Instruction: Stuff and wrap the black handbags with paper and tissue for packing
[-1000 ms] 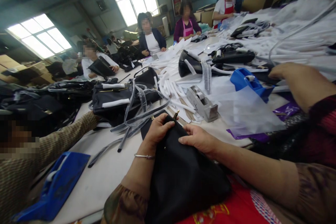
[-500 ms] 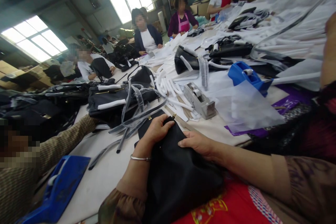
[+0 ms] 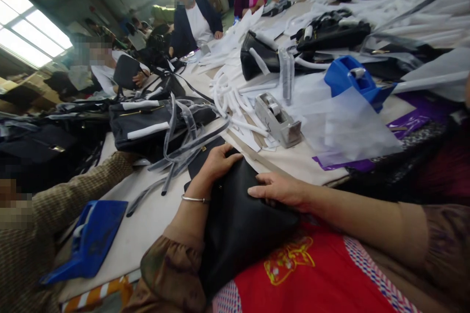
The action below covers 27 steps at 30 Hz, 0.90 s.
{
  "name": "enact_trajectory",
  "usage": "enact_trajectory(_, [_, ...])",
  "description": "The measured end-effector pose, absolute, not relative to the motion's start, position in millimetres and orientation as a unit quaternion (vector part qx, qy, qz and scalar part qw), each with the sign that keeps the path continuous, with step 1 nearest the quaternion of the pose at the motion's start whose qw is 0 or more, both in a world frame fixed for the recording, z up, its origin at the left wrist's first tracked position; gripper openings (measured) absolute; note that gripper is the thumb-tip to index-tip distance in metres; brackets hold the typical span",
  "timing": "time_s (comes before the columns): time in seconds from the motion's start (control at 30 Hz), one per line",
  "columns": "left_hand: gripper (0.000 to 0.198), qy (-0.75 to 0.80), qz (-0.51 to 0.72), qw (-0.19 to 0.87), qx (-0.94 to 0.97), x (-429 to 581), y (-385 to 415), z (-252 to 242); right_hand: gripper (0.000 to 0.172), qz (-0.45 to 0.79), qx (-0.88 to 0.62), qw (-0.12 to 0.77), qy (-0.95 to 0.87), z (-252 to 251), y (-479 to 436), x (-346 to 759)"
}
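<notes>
A black handbag (image 3: 238, 220) rests tilted against my lap and the table edge. My left hand (image 3: 219, 161) grips its upper left edge, the thumb lying over the top. On the bag's right side my right hand (image 3: 281, 190) is closed, with the thumb on the front face and the other fingers mostly hidden behind. Just beyond my left hand, a black flap with a small gold fitting (image 3: 204, 148) shows. A grey tape dispenser (image 3: 278, 120) stands on the table past the bag.
Blue tape dispensers stand at the left (image 3: 93, 239) and right (image 3: 352, 80). Wrapped black bags (image 3: 141, 124), plastic-covered straps (image 3: 179, 142) and white tubes (image 3: 235, 102) crowd the table. A co-worker's checked sleeve (image 3: 84, 181) reaches in from the left. Other people sit across the table.
My view has tipped downward, so the table appears higher. The bag's lower part has drawn in, showing more of the red apron. Both hands keep hold of the bag.
</notes>
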<state>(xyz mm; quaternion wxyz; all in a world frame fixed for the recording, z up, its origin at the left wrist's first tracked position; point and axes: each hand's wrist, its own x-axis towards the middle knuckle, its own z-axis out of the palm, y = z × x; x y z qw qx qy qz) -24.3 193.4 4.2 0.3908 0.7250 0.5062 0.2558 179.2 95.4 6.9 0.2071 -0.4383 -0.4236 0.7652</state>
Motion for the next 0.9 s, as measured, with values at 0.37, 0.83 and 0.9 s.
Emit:
enact_trajectory(0.37, [0.02,0.551,0.26,0.368,0.703,-28.7,186.9,6.1,0.053,0.691,-0.509,0.154,-0.49,25.9,57.3,211.6])
enact_trajectory(0.83, [0.027,0.582,0.22,0.307,0.72,-27.9,188.6,-5.8,0.017,0.75,-0.516,0.217,-0.351,19.2,46.5,198.8])
enact_trajectory(0.9, [0.028,0.588,0.191,0.277,0.736,-27.5,189.6,-7.6,0.013,0.693,-0.535,0.206,-0.437,20.4,45.3,201.1])
